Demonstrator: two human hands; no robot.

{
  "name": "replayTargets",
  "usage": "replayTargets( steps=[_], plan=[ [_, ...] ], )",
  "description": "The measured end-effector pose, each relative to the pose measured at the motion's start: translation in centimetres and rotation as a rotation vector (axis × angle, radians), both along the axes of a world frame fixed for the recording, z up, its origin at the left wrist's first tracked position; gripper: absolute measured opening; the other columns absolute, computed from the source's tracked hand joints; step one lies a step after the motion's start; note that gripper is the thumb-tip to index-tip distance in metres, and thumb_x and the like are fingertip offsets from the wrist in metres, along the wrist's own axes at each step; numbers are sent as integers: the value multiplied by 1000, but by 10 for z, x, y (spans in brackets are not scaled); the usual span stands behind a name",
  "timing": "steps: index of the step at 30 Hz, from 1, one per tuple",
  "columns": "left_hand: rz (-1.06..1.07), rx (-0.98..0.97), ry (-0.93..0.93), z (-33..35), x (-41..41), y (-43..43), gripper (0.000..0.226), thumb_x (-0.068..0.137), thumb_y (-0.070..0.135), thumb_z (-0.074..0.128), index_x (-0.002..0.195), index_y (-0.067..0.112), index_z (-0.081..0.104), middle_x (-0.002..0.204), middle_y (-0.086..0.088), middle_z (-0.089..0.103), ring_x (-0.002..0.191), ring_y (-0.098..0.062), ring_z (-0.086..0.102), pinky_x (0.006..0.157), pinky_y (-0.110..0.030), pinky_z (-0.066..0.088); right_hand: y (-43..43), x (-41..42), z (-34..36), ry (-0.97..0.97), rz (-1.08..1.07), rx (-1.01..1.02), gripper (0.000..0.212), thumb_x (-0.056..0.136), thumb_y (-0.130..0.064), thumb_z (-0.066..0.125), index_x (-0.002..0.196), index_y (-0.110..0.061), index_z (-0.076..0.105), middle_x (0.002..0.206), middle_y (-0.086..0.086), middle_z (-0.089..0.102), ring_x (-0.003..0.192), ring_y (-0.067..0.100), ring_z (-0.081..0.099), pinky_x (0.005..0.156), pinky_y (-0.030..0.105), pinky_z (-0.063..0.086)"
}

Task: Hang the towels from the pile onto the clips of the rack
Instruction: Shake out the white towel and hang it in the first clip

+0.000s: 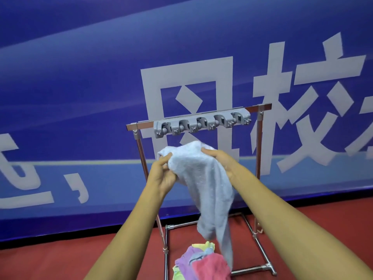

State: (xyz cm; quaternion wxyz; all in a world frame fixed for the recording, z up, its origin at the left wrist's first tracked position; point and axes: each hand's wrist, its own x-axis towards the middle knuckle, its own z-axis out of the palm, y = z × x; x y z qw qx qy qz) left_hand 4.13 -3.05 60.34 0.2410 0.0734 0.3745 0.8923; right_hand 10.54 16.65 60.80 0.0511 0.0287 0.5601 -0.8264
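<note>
- Blue printed banner (80,77) w/ big white characters fills the back, behind everything.
- Red floor (60,259) below it carries rack + pile.
- Chrome tube rack (139,146) stands on the floor, just in front of banner.
- Pale blue terry towel (203,178) is held up in front of rack, just below the clips and apart from them. Its lower end dangles over the pile.
- Pile of coloured towels (203,263) (pink, purple, yellow-green) lies on the floor at rack's base, near side.
- Grey plastic clip strip (201,123), five clips in a row, sits on rack's top bar.
- Left hand (163,174): fingers curled, pinching towel's upper left edge.
- Right hand (222,160): closed on towel's bunched top, right side.
</note>
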Motion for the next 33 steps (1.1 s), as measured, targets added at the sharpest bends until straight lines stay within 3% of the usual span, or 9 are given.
replayTargets(
  steps=[2,5,9,13,18,23,28,30,33],
  plan=[
    [11,108,-62,-10,7,-4,36,101,8,46,84,-5,75,73,-18,72,69,-26,74,70,-36,61,-7,-7,14,-54,4,177,12,98,-15,58,106,-11,67,89,5,69,72,18,66,67,34,53],
    [-102,-101,-59,-31,16,-10,24,94,11,59,105,-1,77,108,-18,72,98,-30,70,85,-43,58,-10,-6,31,-42,-215,188,11,100,-22,57,102,-13,64,81,5,68,67,18,66,66,33,54],
    [-325,-296,76,-25,17,-18,28,84,26,77,103,7,72,101,-11,67,99,-27,63,94,-40,52,7,-3,28,-135,-93,122,86,86,-84,37,114,-9,68,115,18,71,109,33,69,105,46,48],
    [-162,145,11,-12,11,-23,56,95,54,60,130,11,68,139,-16,60,127,-35,58,113,-50,39,25,3,18,6,-110,-275,77,93,-70,48,137,-7,60,133,21,64,121,41,63,108,54,45],
    [-459,-398,32,-34,26,-7,75,90,45,71,145,-1,50,146,-29,50,135,-39,51,116,-51,38,-3,9,-29,-142,186,155,80,75,-53,83,134,-3,63,136,18,63,131,31,57,117,47,37],
    [-191,-333,31,-8,-2,-19,44,90,35,71,123,5,70,118,-23,70,104,-37,67,102,-50,48,15,1,-12,-25,-300,-408,42,92,-32,69,119,-1,68,113,21,73,108,36,68,92,48,55],
    [-369,-743,178,-10,-6,-27,30,86,23,74,111,7,70,114,-17,71,99,-29,69,93,-42,54,-4,10,-30,-163,60,182,38,81,-44,80,100,-14,65,107,6,62,104,19,58,86,29,53],
    [-191,-551,81,-9,-5,-29,37,88,24,74,117,3,70,116,-17,73,103,-30,71,93,-44,55,-4,8,-26,-75,-45,-2,23,86,-29,76,100,-12,68,106,12,66,94,22,65,84,35,53],
    [-142,-547,31,-8,-11,-34,48,87,32,77,124,4,67,113,-16,74,98,-29,73,82,-42,59,4,5,-19,-108,-186,-397,47,95,-41,66,123,-3,68,118,24,70,109,35,68,95,48,53]
  ],
)
